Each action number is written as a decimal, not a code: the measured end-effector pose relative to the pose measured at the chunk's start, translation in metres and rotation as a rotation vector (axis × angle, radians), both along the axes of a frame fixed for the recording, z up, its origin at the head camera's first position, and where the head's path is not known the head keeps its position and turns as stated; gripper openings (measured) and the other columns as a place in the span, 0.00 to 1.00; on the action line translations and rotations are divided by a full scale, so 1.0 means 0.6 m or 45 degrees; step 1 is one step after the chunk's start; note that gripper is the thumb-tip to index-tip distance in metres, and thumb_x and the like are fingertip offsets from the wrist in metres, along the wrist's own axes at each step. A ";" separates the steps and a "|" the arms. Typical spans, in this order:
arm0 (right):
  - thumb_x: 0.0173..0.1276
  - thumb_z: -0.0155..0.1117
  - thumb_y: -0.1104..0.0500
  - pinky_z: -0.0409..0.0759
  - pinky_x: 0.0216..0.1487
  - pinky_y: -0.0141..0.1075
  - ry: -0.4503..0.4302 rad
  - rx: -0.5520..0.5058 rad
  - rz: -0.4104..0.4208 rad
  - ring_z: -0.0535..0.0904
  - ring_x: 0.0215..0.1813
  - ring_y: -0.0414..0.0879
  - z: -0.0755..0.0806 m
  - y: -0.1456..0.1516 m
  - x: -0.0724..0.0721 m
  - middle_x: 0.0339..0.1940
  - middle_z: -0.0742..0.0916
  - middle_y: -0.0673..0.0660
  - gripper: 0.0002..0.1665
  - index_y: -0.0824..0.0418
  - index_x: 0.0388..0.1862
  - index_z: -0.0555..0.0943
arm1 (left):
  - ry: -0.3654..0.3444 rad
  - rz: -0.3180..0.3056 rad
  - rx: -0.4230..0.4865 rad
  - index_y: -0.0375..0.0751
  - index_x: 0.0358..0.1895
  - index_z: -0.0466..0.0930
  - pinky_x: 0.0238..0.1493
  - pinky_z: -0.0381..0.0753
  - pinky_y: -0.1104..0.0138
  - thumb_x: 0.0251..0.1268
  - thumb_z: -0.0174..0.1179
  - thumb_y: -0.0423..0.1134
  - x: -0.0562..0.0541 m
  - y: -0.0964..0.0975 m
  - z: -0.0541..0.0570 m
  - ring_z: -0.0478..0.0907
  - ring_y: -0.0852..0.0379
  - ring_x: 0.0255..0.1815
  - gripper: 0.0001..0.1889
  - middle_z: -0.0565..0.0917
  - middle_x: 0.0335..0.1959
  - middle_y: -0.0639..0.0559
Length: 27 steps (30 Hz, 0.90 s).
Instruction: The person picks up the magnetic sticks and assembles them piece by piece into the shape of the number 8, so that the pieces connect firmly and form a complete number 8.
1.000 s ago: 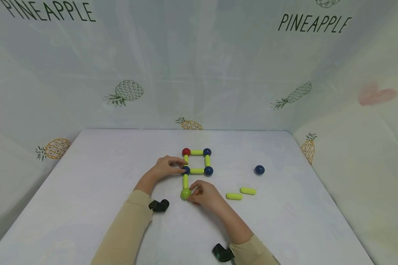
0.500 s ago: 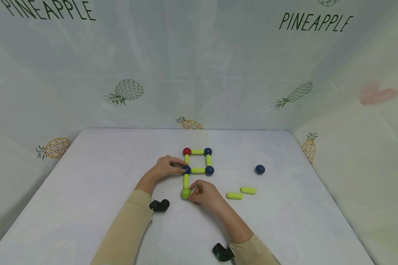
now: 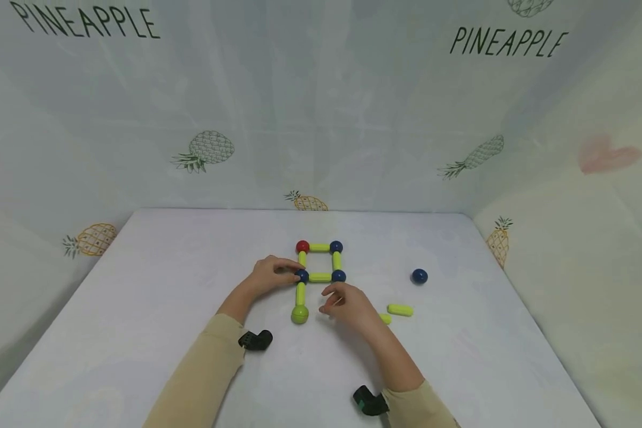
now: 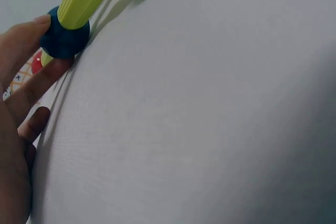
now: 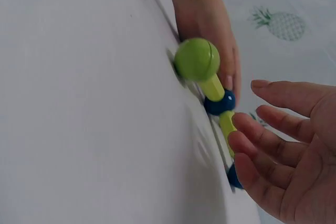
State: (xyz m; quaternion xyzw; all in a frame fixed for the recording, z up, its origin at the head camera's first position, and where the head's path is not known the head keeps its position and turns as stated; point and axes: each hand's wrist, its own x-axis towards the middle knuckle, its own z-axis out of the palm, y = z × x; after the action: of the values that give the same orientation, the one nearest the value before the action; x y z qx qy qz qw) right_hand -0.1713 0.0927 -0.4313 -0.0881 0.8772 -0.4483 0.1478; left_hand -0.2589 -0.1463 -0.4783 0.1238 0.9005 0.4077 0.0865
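A square of yellow-green rods [image 3: 320, 277] with balls at its corners lies on the white table. Its far left corner is a red ball [image 3: 302, 246]; the others are blue. My left hand [image 3: 270, 274] pinches the near left blue ball [image 4: 64, 40] between thumb and fingers. From that ball another rod [image 3: 301, 293] runs toward me and ends in a larger green ball [image 5: 197, 59]. My right hand [image 3: 350, 306] is just right of the green ball, apart from it, its fingers loosely bent and holding nothing. In the head view it partly covers a loose rod.
To the right, a loose rod [image 3: 400, 310] lies beside the partly covered rod [image 3: 385, 319]. Farther back is a loose blue ball [image 3: 419, 276]. A cloth printed with pineapples [image 3: 211, 146] hangs behind and along the sides of the table [image 3: 460, 356].
My right hand has let go of the green ball and moved right, away from it. My left hand keeps its pinch on the blue ball. The joined pieces look the same.
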 end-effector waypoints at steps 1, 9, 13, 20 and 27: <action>0.63 0.70 0.59 0.76 0.37 0.37 0.010 0.008 -0.017 0.78 0.34 0.44 0.001 0.007 0.000 0.31 0.82 0.49 0.17 0.60 0.50 0.79 | -0.005 0.005 0.009 0.60 0.49 0.87 0.64 0.59 0.43 0.59 0.67 0.53 0.002 0.002 0.000 0.69 0.49 0.60 0.15 0.81 0.50 0.56; 0.60 0.73 0.60 0.76 0.39 0.39 0.093 0.065 -0.105 0.76 0.40 0.45 0.005 0.045 0.010 0.32 0.82 0.47 0.17 0.59 0.48 0.82 | -0.040 0.107 0.088 0.60 0.51 0.85 0.61 0.66 0.49 0.63 0.66 0.47 0.027 0.016 0.004 0.71 0.50 0.58 0.14 0.82 0.50 0.58; 0.58 0.75 0.59 0.74 0.43 0.41 0.082 0.115 -0.137 0.75 0.44 0.47 0.001 0.058 0.015 0.34 0.83 0.47 0.16 0.55 0.45 0.84 | -0.025 0.156 0.123 0.55 0.53 0.84 0.57 0.71 0.54 0.63 0.67 0.44 0.043 0.018 0.007 0.74 0.52 0.53 0.15 0.82 0.45 0.58; 0.53 0.78 0.61 0.74 0.46 0.43 0.119 0.171 -0.130 0.75 0.45 0.47 -0.011 0.080 0.021 0.35 0.83 0.47 0.16 0.53 0.41 0.85 | -0.014 0.177 0.164 0.50 0.55 0.82 0.43 0.72 0.60 0.62 0.67 0.42 0.064 0.015 0.014 0.72 0.55 0.42 0.18 0.82 0.41 0.57; 0.52 0.78 0.63 0.76 0.44 0.40 0.134 0.237 -0.112 0.75 0.42 0.45 -0.017 0.100 0.025 0.35 0.82 0.47 0.15 0.53 0.39 0.86 | -0.103 0.125 0.199 0.48 0.57 0.80 0.39 0.71 0.62 0.62 0.67 0.41 0.084 0.014 0.026 0.72 0.55 0.39 0.19 0.81 0.39 0.56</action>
State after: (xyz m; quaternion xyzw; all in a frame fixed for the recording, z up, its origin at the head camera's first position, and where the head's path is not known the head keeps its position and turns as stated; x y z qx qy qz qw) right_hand -0.1564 0.1525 -0.4414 -0.0587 0.9245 -0.3658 0.0893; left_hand -0.2085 -0.1377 -0.4628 0.0693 0.8668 0.4851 0.0928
